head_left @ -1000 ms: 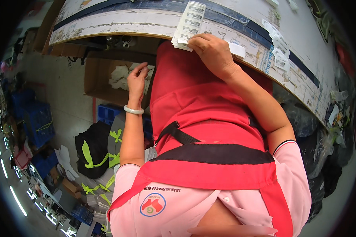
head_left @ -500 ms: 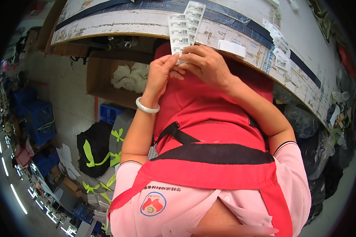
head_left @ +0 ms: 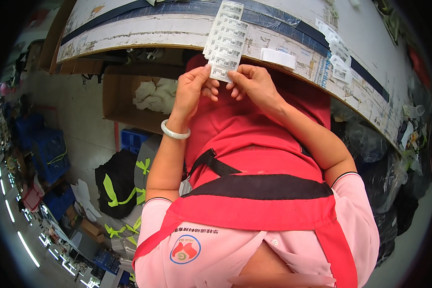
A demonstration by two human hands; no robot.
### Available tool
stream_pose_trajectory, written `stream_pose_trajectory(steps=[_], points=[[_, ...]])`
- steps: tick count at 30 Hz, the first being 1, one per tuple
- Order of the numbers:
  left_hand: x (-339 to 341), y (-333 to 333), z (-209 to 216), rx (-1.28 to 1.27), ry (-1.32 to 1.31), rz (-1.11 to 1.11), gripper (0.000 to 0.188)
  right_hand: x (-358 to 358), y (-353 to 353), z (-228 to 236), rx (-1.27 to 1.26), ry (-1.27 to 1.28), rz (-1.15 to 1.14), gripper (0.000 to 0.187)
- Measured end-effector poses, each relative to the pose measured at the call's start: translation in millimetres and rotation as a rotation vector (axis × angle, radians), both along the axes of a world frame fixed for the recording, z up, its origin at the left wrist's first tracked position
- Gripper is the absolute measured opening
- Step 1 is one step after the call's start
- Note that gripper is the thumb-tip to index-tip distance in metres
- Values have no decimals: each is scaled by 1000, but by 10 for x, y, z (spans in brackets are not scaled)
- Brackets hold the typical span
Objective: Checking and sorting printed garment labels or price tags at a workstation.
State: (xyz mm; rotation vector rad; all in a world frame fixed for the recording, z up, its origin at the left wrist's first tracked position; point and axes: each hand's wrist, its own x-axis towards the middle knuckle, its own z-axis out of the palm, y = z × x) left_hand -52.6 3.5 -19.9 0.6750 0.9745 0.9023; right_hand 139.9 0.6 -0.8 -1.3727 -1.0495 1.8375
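Observation:
Two overlapping strips of white barcode labels (head_left: 229, 44) reach from my fingers over the near edge of the table. My left hand (head_left: 193, 90), with a pale bangle on its wrist, pinches their lower left side between thumb and fingers. On the other side, the thumb of my right hand (head_left: 254, 85) presses on the lower right corner of the front strip, its fingers curled behind. Most of the rear strip is covered by the front one.
The scuffed white table (head_left: 144, 33) has dark tape along it. A small white paper stack (head_left: 278, 58) lies at its edge, more label strips (head_left: 340, 52) farther right. Below left stands a cardboard box (head_left: 117, 98) with crumpled paper. Plastic bags (head_left: 369, 144) fill the right side.
The front strip has shifted right and now lies over the other one, which is more covered. My right hand has moved right and slightly down, away from my left fingers.

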Motion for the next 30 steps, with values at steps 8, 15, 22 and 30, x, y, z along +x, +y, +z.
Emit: stream_pose_trajectory(steps=[8,15,22,30], points=[[-104,97,-23,95,335,2,46,67,-118,154,214,-169,88,25],[61,-17,89,29,16,15,32,133,-372,122,375,-256,581,23],[209,-179,349,117,27,-25,21,387,-186,425,211,-84,79,23],[357,-282,671,196,81,-188,16,549,-267,693,337,25,142,18]])
